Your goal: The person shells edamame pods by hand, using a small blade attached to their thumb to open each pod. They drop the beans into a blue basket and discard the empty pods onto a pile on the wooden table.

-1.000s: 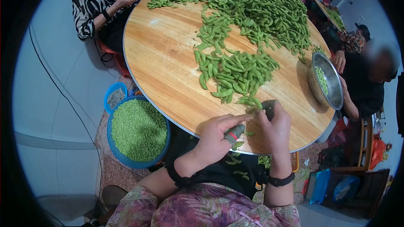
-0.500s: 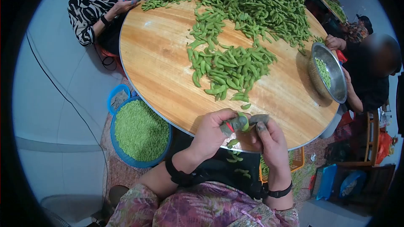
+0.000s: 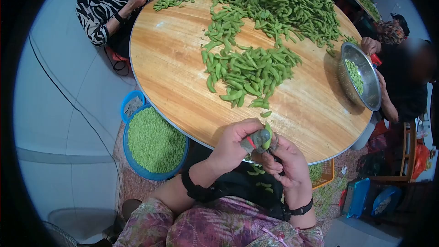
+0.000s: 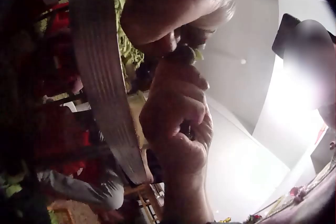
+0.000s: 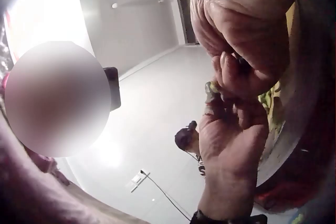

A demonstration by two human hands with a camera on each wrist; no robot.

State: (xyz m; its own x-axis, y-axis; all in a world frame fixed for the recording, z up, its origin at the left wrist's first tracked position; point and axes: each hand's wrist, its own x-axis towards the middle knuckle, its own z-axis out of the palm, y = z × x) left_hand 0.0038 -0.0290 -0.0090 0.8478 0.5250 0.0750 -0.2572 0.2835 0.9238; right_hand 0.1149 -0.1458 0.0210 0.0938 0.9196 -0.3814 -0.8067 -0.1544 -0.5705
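In the head view my left hand [image 3: 231, 144] holds a green soybean pod [image 3: 268, 136] at its thumb, which wears a grey cover with a red band. My right hand [image 3: 291, 158] meets it from the other side, fingers curled and pinching at the same pod. Both hands are together over the near edge of the round wooden table [image 3: 178, 64]. A loose pod [image 3: 265, 114] lies just beyond them, in front of a small heap of pods [image 3: 249, 75]. In the right wrist view the left hand [image 5: 231, 134] touches the right hand's fingers, which hide most of the pod.
A large pile of pods [image 3: 279, 4] covers the table's far side. On the right a steel colander [image 3: 370, 77] with shelled beans is tilted beside a seated person. A blue basin of shelled beans [image 3: 155, 142] stands on the floor at left, an orange crate [image 3: 327, 174] below the table at right.
Both hands have drawn back from the small heap towards the body. The right hand has come in against the left, and a pod now stands upright between them.
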